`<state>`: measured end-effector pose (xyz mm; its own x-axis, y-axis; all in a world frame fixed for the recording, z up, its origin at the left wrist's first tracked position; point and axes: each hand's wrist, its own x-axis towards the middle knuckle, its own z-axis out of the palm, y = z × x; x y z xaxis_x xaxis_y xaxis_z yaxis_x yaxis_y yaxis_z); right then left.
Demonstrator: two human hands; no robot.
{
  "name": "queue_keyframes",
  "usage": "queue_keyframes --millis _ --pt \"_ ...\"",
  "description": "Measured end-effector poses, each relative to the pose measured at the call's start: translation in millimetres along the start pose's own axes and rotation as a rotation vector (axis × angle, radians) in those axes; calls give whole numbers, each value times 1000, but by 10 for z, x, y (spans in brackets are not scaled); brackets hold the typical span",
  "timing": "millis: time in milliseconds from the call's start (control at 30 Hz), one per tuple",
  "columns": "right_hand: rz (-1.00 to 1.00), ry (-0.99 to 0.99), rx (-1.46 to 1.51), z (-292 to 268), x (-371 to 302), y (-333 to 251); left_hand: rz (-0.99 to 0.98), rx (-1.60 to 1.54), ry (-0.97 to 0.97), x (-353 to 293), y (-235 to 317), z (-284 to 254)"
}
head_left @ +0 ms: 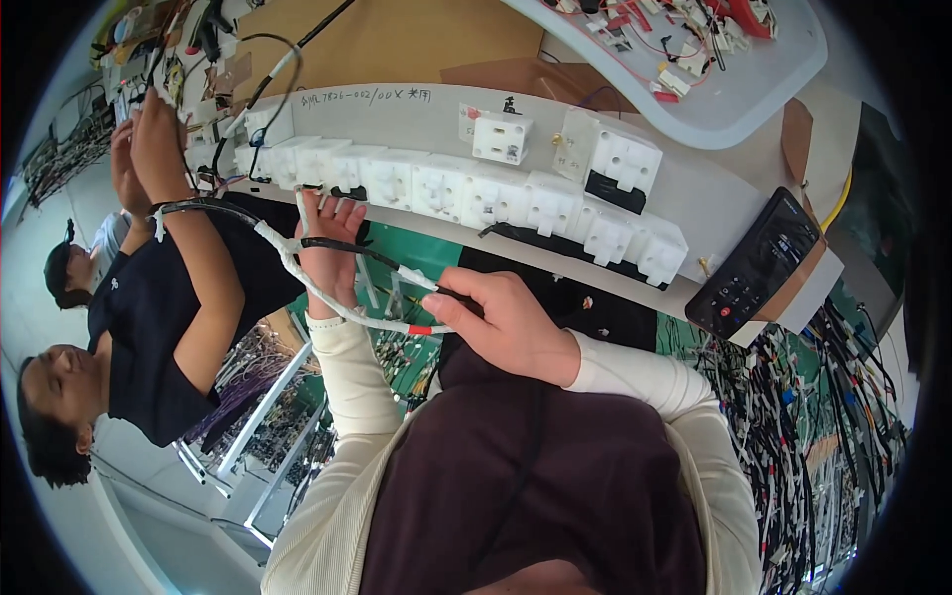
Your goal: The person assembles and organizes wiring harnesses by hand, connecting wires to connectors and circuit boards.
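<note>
A wire harness [342,309], wrapped in white and black tape with a red band, loops between my two hands. My right hand [511,322] pinches its black and white branches between thumb and fingers. My left hand [332,243] is palm up at the front of a row of white fixture blocks [387,180], its fingers curled beside a short white branch of the harness that reaches up to a block. The harness crosses that palm, and its black end stretches left. What the left fingertips grip is partly hidden.
Two more white blocks [625,159] stand behind the row. A phone [754,266] lies at the board's right end. Beyond is a translucent bin [714,124] of connectors. A co-worker [164,327] works on the left; cable bundles [793,426] hang at the right.
</note>
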<state>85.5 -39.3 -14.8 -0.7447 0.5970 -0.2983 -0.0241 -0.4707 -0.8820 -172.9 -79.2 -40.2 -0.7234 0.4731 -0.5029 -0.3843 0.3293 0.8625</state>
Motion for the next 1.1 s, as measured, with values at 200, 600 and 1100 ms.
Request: queue_keyframes --millis 200,600,1100 --pt "24 -30 84 122 31 13 41 122 9 3 9 102" --pt "125 -3 723 34 700 -606 203 449 -810 -1416 -434 168" --pt "-63 -6 -109 -155 -201 -221 316 327 -826 -1023 309 401"
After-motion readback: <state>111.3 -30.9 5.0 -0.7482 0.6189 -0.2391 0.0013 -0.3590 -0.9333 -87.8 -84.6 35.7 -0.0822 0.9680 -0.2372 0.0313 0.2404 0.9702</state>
